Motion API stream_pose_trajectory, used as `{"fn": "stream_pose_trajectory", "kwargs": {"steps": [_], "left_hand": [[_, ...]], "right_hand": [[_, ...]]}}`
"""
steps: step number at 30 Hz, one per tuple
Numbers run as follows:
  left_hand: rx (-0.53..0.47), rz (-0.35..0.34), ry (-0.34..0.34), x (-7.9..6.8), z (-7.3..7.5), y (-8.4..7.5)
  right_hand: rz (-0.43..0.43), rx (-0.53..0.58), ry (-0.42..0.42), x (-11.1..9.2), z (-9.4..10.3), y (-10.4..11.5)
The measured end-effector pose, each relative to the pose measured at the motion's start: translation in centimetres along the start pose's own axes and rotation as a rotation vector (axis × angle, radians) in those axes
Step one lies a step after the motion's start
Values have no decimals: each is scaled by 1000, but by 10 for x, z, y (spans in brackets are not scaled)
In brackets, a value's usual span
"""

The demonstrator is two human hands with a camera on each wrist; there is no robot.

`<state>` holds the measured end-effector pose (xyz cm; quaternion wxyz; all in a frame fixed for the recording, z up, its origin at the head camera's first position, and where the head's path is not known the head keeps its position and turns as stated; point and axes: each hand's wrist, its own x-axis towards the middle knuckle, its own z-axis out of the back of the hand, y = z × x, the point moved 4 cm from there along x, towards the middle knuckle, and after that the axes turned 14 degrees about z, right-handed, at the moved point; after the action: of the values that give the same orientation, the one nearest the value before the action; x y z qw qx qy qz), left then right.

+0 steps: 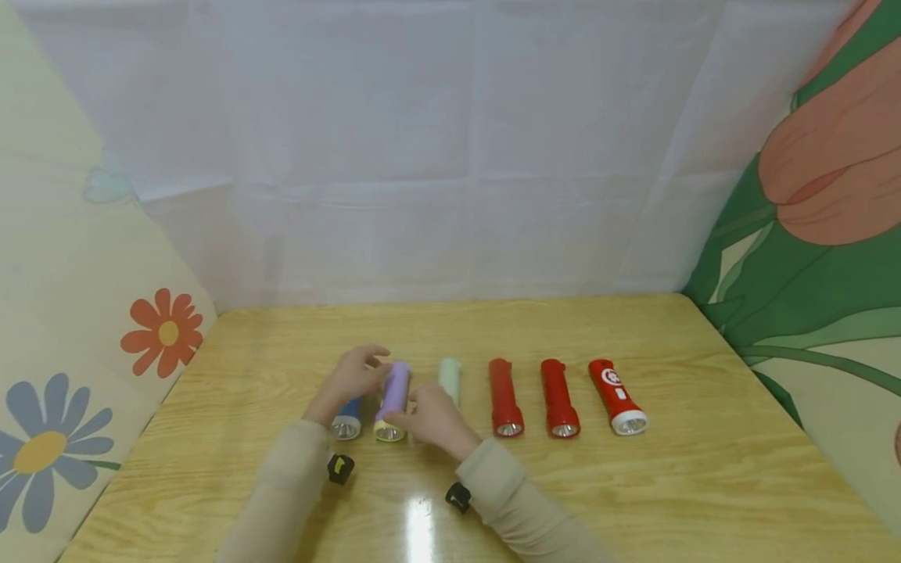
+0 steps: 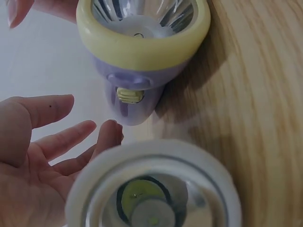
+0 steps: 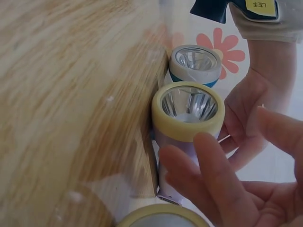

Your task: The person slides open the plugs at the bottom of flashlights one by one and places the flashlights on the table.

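- Flanking the purple flashlight (image 1: 396,389) on the table (image 1: 704,477): left hand (image 1: 355,374) loosely spread, right hand (image 1: 436,418) with fingers extended; can't tell about contact. Probably stops it rolling, tbh.
- Blue flashlight (image 1: 346,424) sits just left of it, lens facing the person too, maybe for easy viewing.

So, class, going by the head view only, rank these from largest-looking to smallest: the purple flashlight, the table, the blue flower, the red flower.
1. Table
2. Blue flower, even cut off by the picture's edge
3. Red flower
4. Purple flashlight, partly covered
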<state>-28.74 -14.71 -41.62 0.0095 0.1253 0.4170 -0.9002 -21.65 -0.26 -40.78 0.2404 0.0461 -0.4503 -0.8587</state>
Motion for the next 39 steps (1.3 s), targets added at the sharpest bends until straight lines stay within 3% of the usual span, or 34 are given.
{"fn": "stream_pose_trajectory", "kwargs": {"steps": [9,15,26,39], "left_hand": [[-11,-19,53,3,-5,-2],[3,-17,48,7,-6,0],[84,-3,23,11,-10,1],[108,2,43,12,-13,1]], "right_hand": [[40,-37,10,1,-5,4],[27,-55,17,3,-10,2],[42,-193,50,6,-14,3],[50,-196,40,7,-15,0]]}}
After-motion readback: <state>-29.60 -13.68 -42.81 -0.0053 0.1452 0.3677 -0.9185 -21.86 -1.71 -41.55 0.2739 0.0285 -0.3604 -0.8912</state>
